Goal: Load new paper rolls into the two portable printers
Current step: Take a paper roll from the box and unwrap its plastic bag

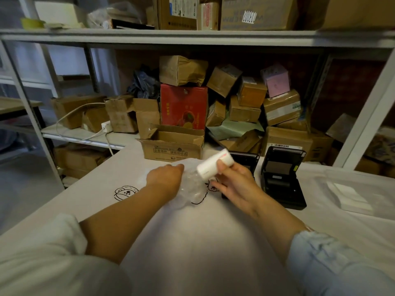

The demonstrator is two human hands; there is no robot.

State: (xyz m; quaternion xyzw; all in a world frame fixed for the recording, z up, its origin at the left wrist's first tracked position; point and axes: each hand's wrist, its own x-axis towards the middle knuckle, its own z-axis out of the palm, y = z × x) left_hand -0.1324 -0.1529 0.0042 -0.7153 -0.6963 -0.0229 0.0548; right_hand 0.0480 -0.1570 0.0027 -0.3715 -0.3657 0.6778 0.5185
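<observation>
My right hand (234,184) grips a white paper roll (213,164) and holds it tilted above the table, just left of the printers. Two black portable printers stand side by side with their lids open: the right printer (282,178) shows its whole paper bay, while the left printer (245,161) is mostly hidden behind my right hand and the roll. My left hand (165,178) rests on a clear crinkled plastic bag (192,189) lying on the white table (203,231), its fingers curled into the plastic.
An open cardboard box (173,146) sits at the table's far edge. Behind it a metal shelf (192,37) holds several stacked cartons. A clear plastic tray (359,189) with white paper lies at the right. A white power strip (106,126) and cable rest on the shelf at left.
</observation>
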